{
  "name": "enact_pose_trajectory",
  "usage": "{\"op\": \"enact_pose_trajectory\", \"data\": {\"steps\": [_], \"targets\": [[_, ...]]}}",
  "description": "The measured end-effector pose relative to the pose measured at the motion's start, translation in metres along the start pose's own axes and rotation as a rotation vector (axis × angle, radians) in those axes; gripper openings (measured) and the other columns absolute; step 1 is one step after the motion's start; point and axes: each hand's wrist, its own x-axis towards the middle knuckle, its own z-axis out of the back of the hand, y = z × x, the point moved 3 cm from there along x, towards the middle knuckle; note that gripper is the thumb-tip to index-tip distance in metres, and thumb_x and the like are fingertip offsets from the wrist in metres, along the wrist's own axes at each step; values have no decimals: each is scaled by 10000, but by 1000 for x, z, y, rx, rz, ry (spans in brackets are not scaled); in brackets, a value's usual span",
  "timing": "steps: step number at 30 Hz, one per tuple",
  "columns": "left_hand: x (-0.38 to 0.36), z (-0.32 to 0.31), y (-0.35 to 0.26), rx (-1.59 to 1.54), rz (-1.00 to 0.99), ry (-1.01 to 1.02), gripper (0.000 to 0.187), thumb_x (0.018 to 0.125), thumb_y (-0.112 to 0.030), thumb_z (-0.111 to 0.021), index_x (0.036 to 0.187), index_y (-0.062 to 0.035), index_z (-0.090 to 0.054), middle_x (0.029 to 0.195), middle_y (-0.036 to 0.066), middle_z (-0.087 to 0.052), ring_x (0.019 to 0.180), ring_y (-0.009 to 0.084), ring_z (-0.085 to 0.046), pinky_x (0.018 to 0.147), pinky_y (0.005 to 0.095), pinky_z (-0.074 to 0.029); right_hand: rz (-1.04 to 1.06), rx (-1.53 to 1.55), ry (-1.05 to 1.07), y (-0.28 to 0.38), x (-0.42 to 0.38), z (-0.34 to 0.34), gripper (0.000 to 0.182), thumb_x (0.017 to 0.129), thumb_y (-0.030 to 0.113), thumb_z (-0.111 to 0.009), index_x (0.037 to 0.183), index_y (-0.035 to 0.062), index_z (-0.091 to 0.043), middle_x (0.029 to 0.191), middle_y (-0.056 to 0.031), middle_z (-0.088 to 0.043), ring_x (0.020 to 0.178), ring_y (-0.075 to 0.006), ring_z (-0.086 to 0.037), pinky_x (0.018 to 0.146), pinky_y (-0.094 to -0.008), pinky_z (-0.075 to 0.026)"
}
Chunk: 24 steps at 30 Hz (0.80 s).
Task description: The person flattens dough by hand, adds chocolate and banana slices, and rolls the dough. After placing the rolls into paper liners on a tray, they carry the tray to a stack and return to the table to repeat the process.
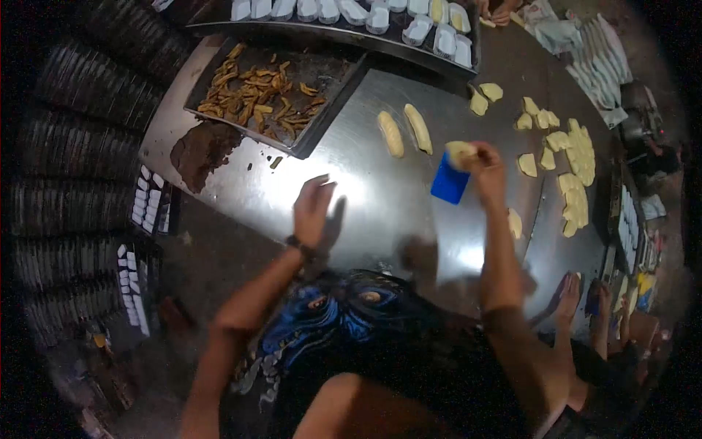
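Observation:
My right hand (486, 167) is closed on a pale dough piece (460, 153), held over the top end of a blue scraper (450, 183). Whether the fingers also touch the scraper is unclear. My left hand (314, 208) is held above the metal table (380, 212), fingers apart and holding nothing. Two long shaped dough rolls, one (390, 134) on the left and another (417, 128) on the right, lie side by side left of my right hand.
A tray (311, 146) of brown strips stands at the back left, with a brown smear (201, 157) beside it. White paper moulds (377, 17) fill a tray behind. Flat dough pieces (581, 154) lie at right. Other people's hands (567, 298) show at the lower right.

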Motion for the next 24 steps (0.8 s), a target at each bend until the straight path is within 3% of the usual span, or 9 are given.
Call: {"op": "enact_pose_trajectory", "data": {"steps": [3,5,9,11,14,16,20,22,24], "targets": [[26,-10,-62,-430,175,-89,379,934,-362,-532,1009,7,-582,972,114,-609,880,181,-603,722,305,-517,66,-40,220,57,-64,-117,293,746,33,-725,1017,9,-616,1108,-55,-579,963,-169,-597,842,-291,-502],[30,2,-84,-522,117,-201,474,950,-461,-469,882,-7,-587,800,67,-609,725,136,-582,646,261,-487,198,26,262,82,-93,-181,218,803,125,-702,932,17,-563,904,-60,-563,826,-148,-588,740,-270,-511],[22,50,-92,-540,36,-339,552,941,-520,-452,677,-41,-533,623,-1,-509,596,73,-421,535,256,-369,223,16,-74,104,-131,-247,361,881,345,-626,790,4,-547,701,-74,-552,652,-136,-498,565,-314,-419],[10,76,-84,-445,11,-292,554,951,-476,-466,634,-27,-534,573,-8,-492,544,84,-415,503,274,-363,221,-116,-68,112,-136,-259,510,886,458,-576,672,-3,-532,598,-106,-522,564,-160,-463,529,-339,-401],[-7,121,-44,-225,83,-37,559,953,-447,-482,580,-33,-524,533,-1,-421,520,105,-360,472,311,-336,-42,-19,134,75,-148,-262,549,843,519,-601,754,-22,-615,658,-92,-597,594,-168,-504,562,-362,-426],[-21,145,-20,-106,223,-29,564,959,-457,-457,590,-39,-539,528,16,-445,508,111,-409,493,302,-375,-308,58,315,50,-160,-268,454,842,428,-638,854,-26,-662,765,-88,-648,689,-161,-556,655,-342,-458],[-39,149,34,-777,778,23,521,965,-473,-419,766,-22,-589,663,70,-579,604,158,-561,585,309,-471,-354,-116,782,104,-166,-279,326,817,298,-671,966,8,-686,905,-86,-674,836,-153,-588,781,-315,-460],[-36,140,38,-1059,832,296,517,966,-481,-401,886,-7,-591,762,106,-632,694,192,-626,656,323,-521,-229,-333,637,181,-141,-272,202,827,206,-666,920,28,-681,845,-35,-671,691,-146,-594,619,-303,-491],[-25,133,31,-1017,758,403,490,947,-492,-428,992,-23,-563,824,78,-626,687,192,-603,650,309,-504,80,-440,396,238,-116,-238,305,813,278,-658,990,31,-638,940,-66,-624,793,-192,-556,695,-355,-448]]}}
